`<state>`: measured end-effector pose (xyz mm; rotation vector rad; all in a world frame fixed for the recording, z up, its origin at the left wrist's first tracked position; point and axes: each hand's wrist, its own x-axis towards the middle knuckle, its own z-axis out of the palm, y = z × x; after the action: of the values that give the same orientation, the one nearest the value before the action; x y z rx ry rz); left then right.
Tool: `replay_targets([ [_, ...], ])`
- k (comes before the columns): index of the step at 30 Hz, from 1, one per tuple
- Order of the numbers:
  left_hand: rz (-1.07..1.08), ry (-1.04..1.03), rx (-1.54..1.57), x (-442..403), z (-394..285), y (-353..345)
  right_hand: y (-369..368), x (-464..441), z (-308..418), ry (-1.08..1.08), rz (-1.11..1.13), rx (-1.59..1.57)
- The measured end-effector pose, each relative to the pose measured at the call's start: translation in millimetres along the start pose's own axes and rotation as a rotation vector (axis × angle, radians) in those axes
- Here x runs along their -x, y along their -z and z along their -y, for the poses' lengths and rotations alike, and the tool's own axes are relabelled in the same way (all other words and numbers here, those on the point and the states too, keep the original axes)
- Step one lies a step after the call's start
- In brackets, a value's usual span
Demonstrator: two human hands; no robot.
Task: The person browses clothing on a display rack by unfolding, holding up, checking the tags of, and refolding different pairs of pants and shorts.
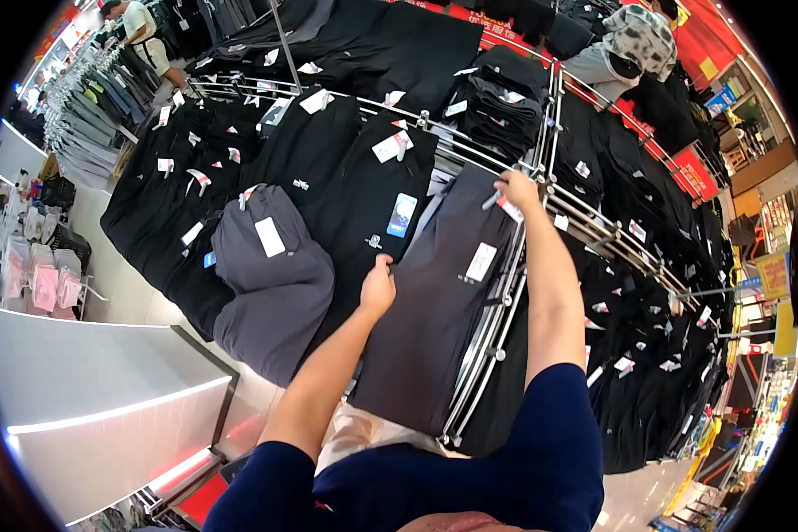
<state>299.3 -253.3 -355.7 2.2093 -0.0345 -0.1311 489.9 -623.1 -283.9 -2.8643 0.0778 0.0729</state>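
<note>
A pair of dark grey trousers (pixel 439 293) lies lengthwise over the metal rack in front of me, with a white tag (pixel 481 262) on it. At the upper right corner of its waistband, my right hand (pixel 517 191) is closed on the cloth, beside a red-and-white tag and a small grey clip. My left hand (pixel 379 285) has its fingers curled at the left edge of the same trousers, where they meet black trousers (pixel 350 213) with a blue tag (pixel 402 215). Some of its fingertips are hidden. Folded grey trousers (pixel 275 284) lie further left on the black ones.
Metal rails (pixel 594 222) run along the rack. A folded black stack (pixel 503 102) sits behind, and more tagged black trousers (pixel 652 346) hang at right. Two people are further off, a person in white (pixel 139 31) and a person in a patterned top (pixel 638 43). A white panel (pixel 106 355) stands at left.
</note>
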Motion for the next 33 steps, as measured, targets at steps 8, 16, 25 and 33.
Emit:
replay_targets([
  [8, 0.028, -0.022, -0.149, 16.3, 4.7, -40.8, -68.2, -7.5, 11.1, -0.167, -0.249, 0.055],
  [16, 0.358, -0.321, -0.707, 76.0, -0.3, -56.2, -132.9, 58.7, 46.9, -0.036, 0.039, 0.27],
  [25, 0.48, -0.11, -0.815, 54.0, 28.9, -68.3, -151.6, 45.4, 31.2, -0.052, 0.238, 0.351],
  [33, 0.396, -0.328, -0.738, 84.8, 35.6, -55.5, -125.6, 166.2, 101.1, 0.361, -0.056, 0.332],
])
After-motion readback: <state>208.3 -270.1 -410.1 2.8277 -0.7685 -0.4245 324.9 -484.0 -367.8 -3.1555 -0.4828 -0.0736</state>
